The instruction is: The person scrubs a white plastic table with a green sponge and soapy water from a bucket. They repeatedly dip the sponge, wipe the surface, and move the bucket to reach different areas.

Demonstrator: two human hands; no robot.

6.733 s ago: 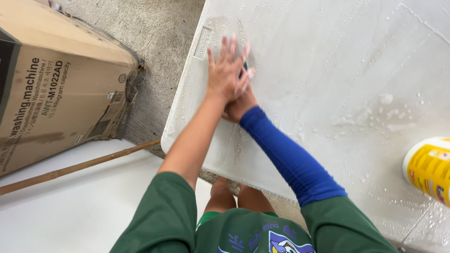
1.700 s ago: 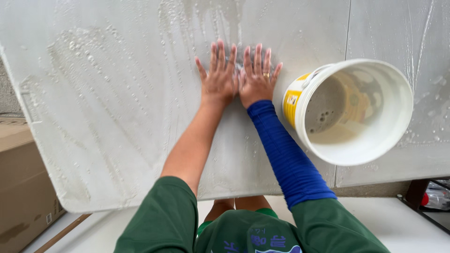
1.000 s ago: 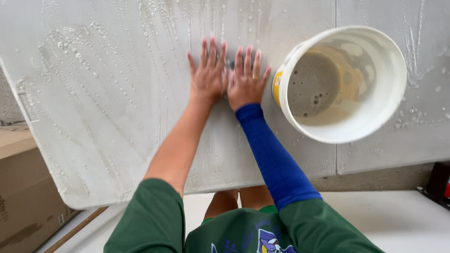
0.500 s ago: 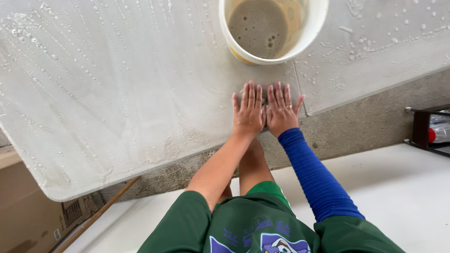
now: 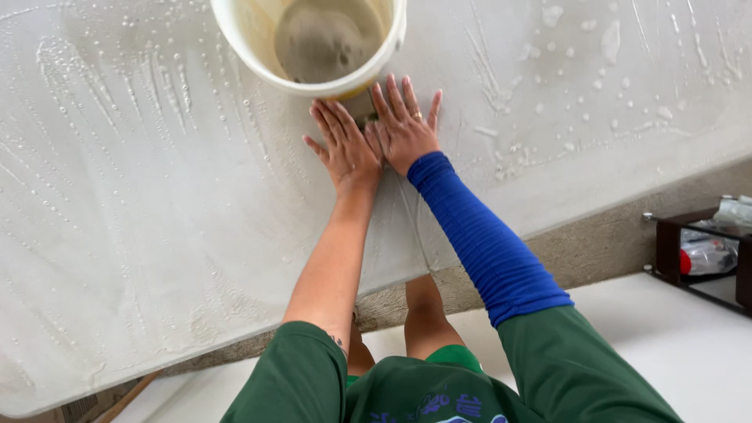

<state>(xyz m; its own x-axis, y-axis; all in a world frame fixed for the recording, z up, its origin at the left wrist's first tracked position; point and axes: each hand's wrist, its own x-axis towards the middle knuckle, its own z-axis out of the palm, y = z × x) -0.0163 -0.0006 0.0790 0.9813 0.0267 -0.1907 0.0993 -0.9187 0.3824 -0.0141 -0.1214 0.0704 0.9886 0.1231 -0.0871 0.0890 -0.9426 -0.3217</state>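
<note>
Wet soapy white panel (image 5: pixel 157 219), both hands (image 5: pixel 348 153) (image 5: pixel 403 129) pressed flat (grip wide), round plastic bucket (image 5: pixel 258 39).

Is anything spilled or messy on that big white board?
Yes. The white board is wet all over, with soapy streaks and foam blobs scattered across it. The bucket holds murky brown water. Both hands, left hand and right hand, press flat on the board beside the bucket.
</note>
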